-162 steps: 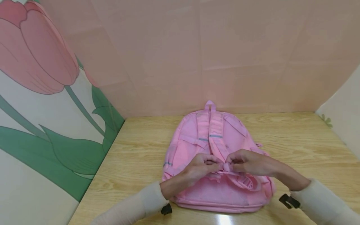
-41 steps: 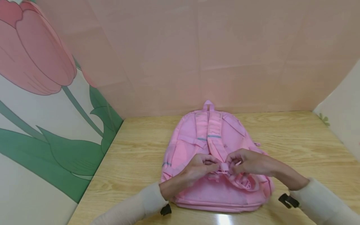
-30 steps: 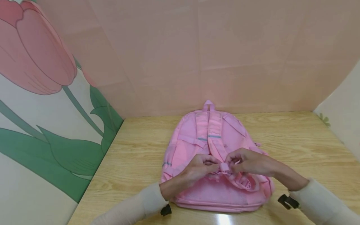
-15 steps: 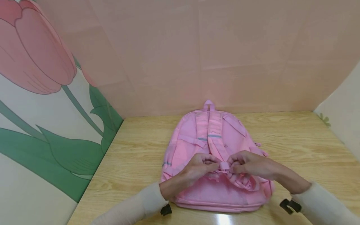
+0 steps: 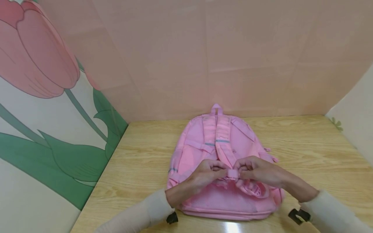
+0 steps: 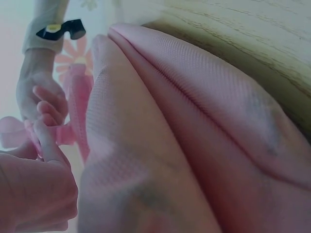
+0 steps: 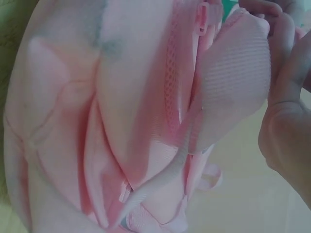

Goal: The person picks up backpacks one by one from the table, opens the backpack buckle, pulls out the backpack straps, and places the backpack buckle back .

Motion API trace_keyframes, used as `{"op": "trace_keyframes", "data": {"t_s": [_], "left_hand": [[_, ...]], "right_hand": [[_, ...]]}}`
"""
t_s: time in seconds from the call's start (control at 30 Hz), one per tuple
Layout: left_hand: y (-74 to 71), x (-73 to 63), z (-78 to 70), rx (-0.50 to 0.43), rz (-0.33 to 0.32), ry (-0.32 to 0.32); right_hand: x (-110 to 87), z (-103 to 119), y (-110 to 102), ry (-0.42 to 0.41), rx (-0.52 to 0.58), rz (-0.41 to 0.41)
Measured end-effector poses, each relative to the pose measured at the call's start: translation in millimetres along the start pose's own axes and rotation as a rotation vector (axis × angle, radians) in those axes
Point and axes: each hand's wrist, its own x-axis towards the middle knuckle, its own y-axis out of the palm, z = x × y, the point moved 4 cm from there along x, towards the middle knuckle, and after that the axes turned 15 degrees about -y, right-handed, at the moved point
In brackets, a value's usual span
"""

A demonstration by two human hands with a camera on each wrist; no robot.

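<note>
A pink backpack [image 5: 215, 200] lies on the table with its shoulder straps [image 5: 223, 129] facing up and its top handle toward the back wall. Over its lower half, my left hand [image 5: 204, 174] pinches the left side of a short, folded piece of pink strap [image 5: 232, 174]. My right hand [image 5: 262, 171] pinches the same piece from the right, fingers bent. A pink slotted plastic buckle [image 5: 257, 190] and a strap loop hang below the right fingers. In the left wrist view, both hands meet at the pink strap beside the bag's bulging side. Fingers partly hide the held piece.
The wood-grain table [image 5: 145, 155] spreads around the bag. A peach-coloured wall covering [image 5: 204, 58] rises behind it, with a tulip-printed panel [image 5: 52, 55] at left and a pale panel [image 5: 361, 106] at right. Zipper pulls [image 5: 274, 159] stick out on the bag's right side.
The right hand's fingers shift slightly on the strap, the fingertips now closer to the left hand than half a second ago. The left hand and backpack stay almost still.
</note>
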Motion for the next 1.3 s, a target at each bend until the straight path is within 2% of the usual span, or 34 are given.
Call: {"op": "trace_keyframes", "data": {"t_s": [0.33, 0.53, 0.63, 0.77, 0.87, 0.97, 1.07, 1.3], "left_hand": [[-1.1, 1.8, 1.8, -0.02, 0.015, -0.011], [-1.4, 3.5, 2.8, 0.006, 0.002, -0.022], [-1.4, 3.9, 3.0, -0.024, 0.016, -0.026], [-1.5, 4.1, 2.1, -0.038, 0.023, -0.023], [-2.0, 4.2, 2.1, -0.03, 0.016, -0.019], [-2.3, 4.6, 2.9, -0.039, 0.021, -0.014], [-2.2, 5.2, 3.8, -0.04, 0.031, -0.005], [-1.7, 5.5, 5.4, -0.016, 0.026, 0.003]], "right_hand": [[3.5, 6, 2, -0.07, -0.138, -0.028], [3.4, 7, 2, -0.03, -0.167, -0.071], [2.0, 5, 2, 0.028, -0.11, -0.114], [-0.6, 2, 1, 0.101, 0.043, -0.154], [-1.5, -1, 1, 0.117, 0.147, -0.142], [-1.0, -2, 2, 0.114, 0.185, -0.128], [0.3, -3, 2, 0.1, 0.134, -0.116], [3.1, -1, 3, 0.058, -0.067, -0.091]]}}
